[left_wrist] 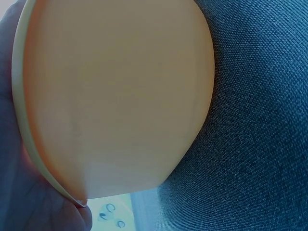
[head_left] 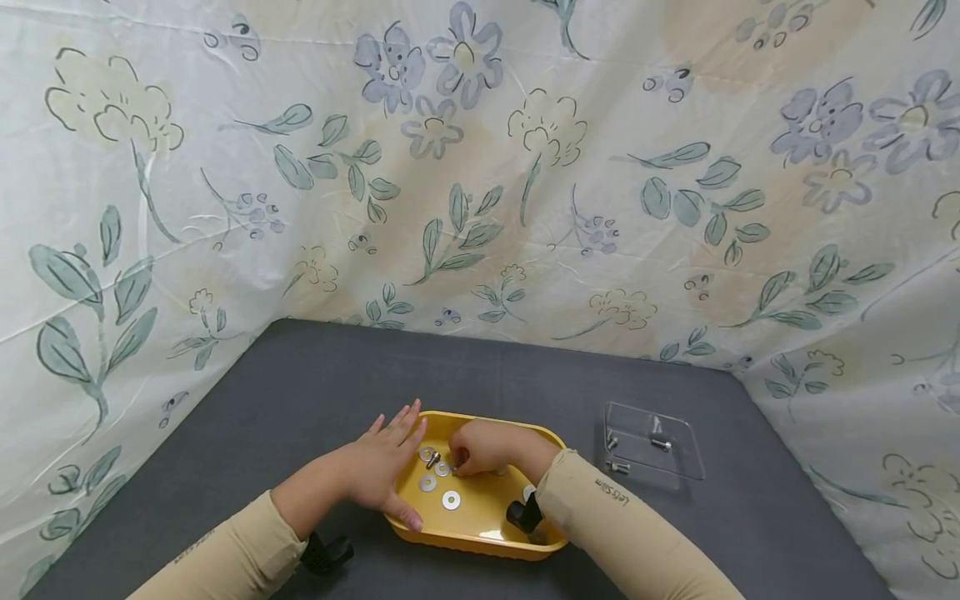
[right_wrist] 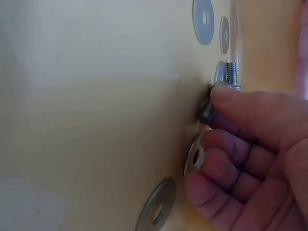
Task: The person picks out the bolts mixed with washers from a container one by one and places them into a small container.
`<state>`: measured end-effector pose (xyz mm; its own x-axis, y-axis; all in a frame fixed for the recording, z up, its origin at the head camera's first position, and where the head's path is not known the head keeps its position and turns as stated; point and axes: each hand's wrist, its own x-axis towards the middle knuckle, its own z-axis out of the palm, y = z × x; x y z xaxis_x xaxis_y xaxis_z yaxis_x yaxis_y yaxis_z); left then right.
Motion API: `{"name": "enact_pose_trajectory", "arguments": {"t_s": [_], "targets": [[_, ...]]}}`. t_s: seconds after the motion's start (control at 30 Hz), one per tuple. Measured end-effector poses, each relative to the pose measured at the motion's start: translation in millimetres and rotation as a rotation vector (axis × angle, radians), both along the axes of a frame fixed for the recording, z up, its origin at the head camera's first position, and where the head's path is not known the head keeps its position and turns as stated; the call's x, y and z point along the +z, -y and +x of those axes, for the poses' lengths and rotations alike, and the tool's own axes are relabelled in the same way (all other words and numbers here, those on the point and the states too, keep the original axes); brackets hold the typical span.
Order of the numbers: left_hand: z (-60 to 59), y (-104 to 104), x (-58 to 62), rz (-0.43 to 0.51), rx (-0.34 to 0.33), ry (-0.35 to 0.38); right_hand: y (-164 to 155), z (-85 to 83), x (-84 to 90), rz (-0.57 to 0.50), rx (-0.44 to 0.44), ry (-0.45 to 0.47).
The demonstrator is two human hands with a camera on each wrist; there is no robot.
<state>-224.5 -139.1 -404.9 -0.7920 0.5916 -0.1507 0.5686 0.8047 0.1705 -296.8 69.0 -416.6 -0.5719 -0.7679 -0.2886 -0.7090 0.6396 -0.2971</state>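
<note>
A yellow plastic tray (head_left: 480,525) stands on the dark table with several flat washers (head_left: 451,500) and a bolt (head_left: 432,459) inside. My left hand (head_left: 378,467) rests on the tray's left rim, fingers spread and fairly straight; the left wrist view shows the tray's outer wall (left_wrist: 120,96) close up. Inside the tray, my right hand (head_left: 487,446) pinches a small metal bolt (right_wrist: 208,114) between thumb and forefinger, its other fingers curled. Just beyond the fingertips lies the other threaded bolt (right_wrist: 232,74), and a washer (right_wrist: 194,156) is right by the curled fingers.
To the right of the tray lies a clear plastic tray (head_left: 682,462), with a bolt (head_left: 660,444) and other small hardware in or beside it. Floral cloth (head_left: 480,167) hangs behind and along both sides of the dark table (head_left: 337,367).
</note>
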Motion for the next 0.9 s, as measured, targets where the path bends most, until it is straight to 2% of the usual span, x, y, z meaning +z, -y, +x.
{"name": "enact_pose_trajectory", "arguments": {"t_s": [0.17, 0.4, 0.9], "targets": [[0.2, -0.3, -0.6, -0.010, 0.005, -0.002, -1.0, 0.1, -0.6, -0.011, 0.002, 0.002], [0.4, -0.2, -0.5, -0.012, 0.005, -0.002, -4.3, -1.0, -3.3, -0.047, 0.017, 0.078], [0.5, -0.3, -0.9, -0.017, 0.007, -0.010, -4.3, 0.0, 4.6, -0.037, 0.080, 0.064]]}}
